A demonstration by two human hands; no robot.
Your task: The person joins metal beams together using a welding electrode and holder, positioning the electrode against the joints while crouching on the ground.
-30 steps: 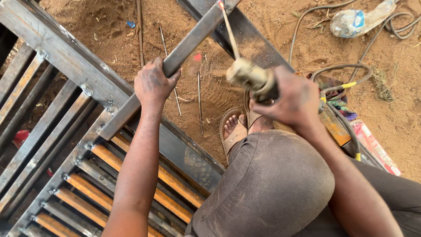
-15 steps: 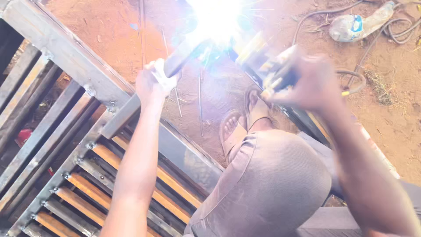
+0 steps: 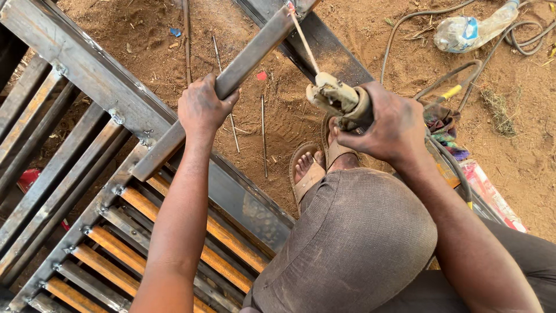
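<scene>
Nearest the camera a bent knee [image 3: 353, 249] in brown cloth fills the lower right, with a sandalled foot [image 3: 310, 168] planted on the red dirt [image 3: 145, 35] just past it; the person crouches over the work.

The left hand [image 3: 201, 107] is clamped round a slanted steel bar [image 3: 231, 78], knuckles up, fingers wrapped over its upper edge. The bar runs from the gate frame [image 3: 87, 69] at lower left up toward the top edge of the view, its lower end resting on the frame's rail near a line of small weld tacks. The grip seems meant to pin the bar at its angle while its far end is joined.

The right hand [image 3: 394, 127] is closed on an electrode holder [image 3: 339, 99], a worn, pale clamp with a thick cable [image 3: 452, 168] trailing back past the wrist. A thin rod [image 3: 304, 42] sticks out of the holder and slants up to the bar's far end, where its tip touches or all but touches the joint with a dark flat beam [image 3: 324, 43]; no arc shows. The two hands are well apart, left low on the bar, right beside its upper stretch, so the rod meets the metal beyond the left hand's grip.

Under the left forearm the frame's slats [image 3: 116, 232] lie side by side, some rusty orange, some grey. Spare rods [image 3: 263, 133] lie scattered on the dirt between frame and foot. Farther off, at upper right, are looped cables [image 3: 463, 81] and a crumpled plastic bottle [image 3: 463, 29].
</scene>
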